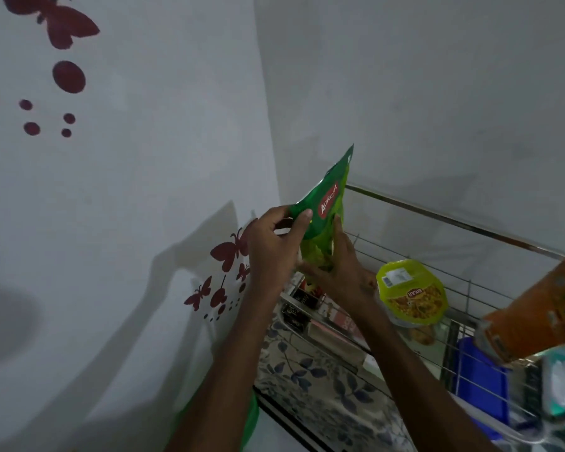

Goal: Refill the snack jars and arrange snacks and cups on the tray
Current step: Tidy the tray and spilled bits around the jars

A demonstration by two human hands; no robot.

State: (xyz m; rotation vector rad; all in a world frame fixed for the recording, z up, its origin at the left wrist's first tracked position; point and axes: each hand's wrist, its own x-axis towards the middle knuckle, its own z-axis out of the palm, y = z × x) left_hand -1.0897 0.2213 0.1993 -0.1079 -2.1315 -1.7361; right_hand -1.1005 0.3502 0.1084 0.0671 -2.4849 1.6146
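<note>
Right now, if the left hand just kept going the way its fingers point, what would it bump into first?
The left hand already grips the green snack packet, so that comes first. Past it, the fingers seem aimed up at the grey wall, though depth is hard to judge.

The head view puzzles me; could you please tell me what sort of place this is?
Probably a home storage corner. A wire rack against a wall with butterfly stickers holds a yellow snack packet, and both hands hold a green snack packet.
</note>
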